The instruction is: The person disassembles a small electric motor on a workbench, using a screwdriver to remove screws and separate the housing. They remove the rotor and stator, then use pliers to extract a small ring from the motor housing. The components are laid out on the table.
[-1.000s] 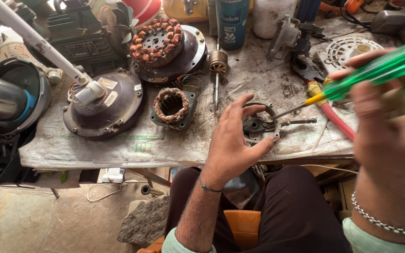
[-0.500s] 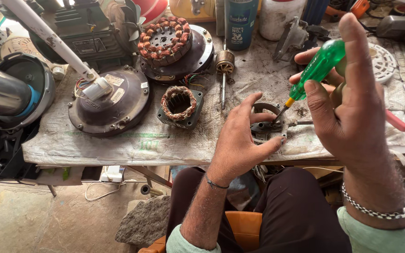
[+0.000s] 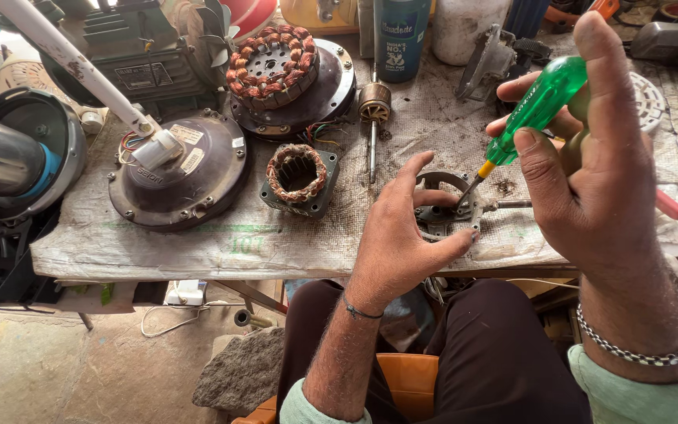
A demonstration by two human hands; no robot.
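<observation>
One green translucent-handled screwdriver [image 3: 534,110] with a yellow collar is clasped in the right hand [image 3: 590,173], fingers wrapped round the handle; its long axis runs diagonally, handle up and to the right, thin metal tip down and to the left, the tip meeting the one grey round metal motor bracket [image 3: 447,210] on the cloth-covered workbench [image 3: 198,243]; the left hand [image 3: 402,235] lies spread over that bracket, thumb and fingertips pressing its rim, gripping it flat against the cloth just left of the screwdriver tip; two copper-wound stators are in view, one small square one [image 3: 298,177] left of the left hand, one large round one [image 3: 272,67] further back; one dark domed fan housing [image 3: 178,177] sits beside them; one rotor with a shaft [image 3: 373,118] lies upright on the cloth behind the bracket.
</observation>
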